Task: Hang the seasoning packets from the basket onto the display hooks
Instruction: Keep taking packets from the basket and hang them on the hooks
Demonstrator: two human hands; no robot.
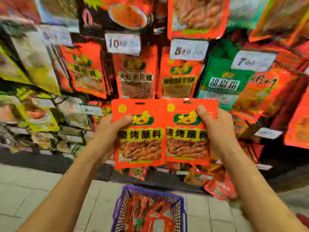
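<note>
Packets were in both hands at this moment, one each, held up side by side in front of the display. The left hand [110,131] pinched the left packet [139,133] by its left edge, thumb pressed across the front just below the top corner, the other fingers hidden behind. The right hand [215,129] gripped the right packet [187,131] in the same way by its right edge, thumb on the front near the top. The two packets sat upright and nearly level, their inner edges touching or slightly overlapping. Each had a small slot at the middle of its top edge, and both slots were clear of the fingers.

Below, between the forearms, the purple basket [120,203] stood on the floor with more red packets inside. Ahead hung rows of other packets, among them a green packet [220,81], with white price tags [122,45] above them. Everything on the rack was blurred, and no bare hook could be made out.

By my reading the pick-up was done and the hanging had not started. The next move would call for finding the matching row, lifting one packet so its slot met the hook's tip, and pushing it back along the hook. Doing them one at a time looked safer than both together.
</note>
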